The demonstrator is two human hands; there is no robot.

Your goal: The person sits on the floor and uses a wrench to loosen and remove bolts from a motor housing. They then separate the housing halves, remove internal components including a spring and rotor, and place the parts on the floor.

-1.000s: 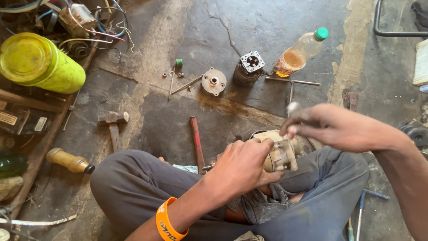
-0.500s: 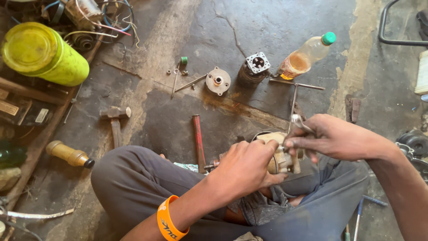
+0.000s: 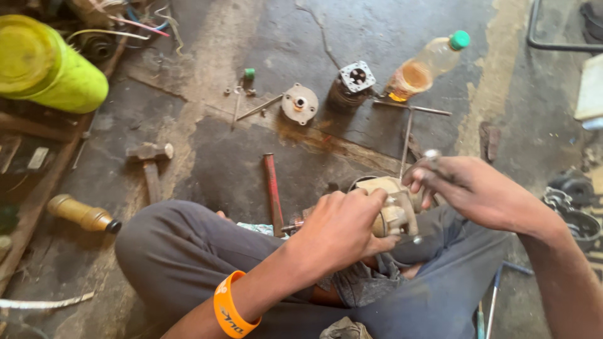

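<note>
soft daylight, faint shadows, slight motion blur

A clear plastic bottle with a green cap [image 3: 429, 66] lies tilted on the concrete floor at upper right, amber liquid in its lower part and an orange label band near its base. A brown bottle with a black cap [image 3: 83, 215] lies at left. A yellow-green plastic canister [image 3: 47, 66] lies at top left.

On the floor [image 3: 389, 37] lie one hammer [image 3: 151, 164], one red-handled tool [image 3: 272, 191], one clear bottle with a green cap [image 3: 426, 66], one yellow-green canister [image 3: 44, 63], one brown bottle [image 3: 81, 214], one round metal cover [image 3: 299, 103] and one dark finned housing [image 3: 348, 88], while two hands [image 3: 342, 229] [image 3: 468, 188] hold one metal part [image 3: 392, 210].
</note>
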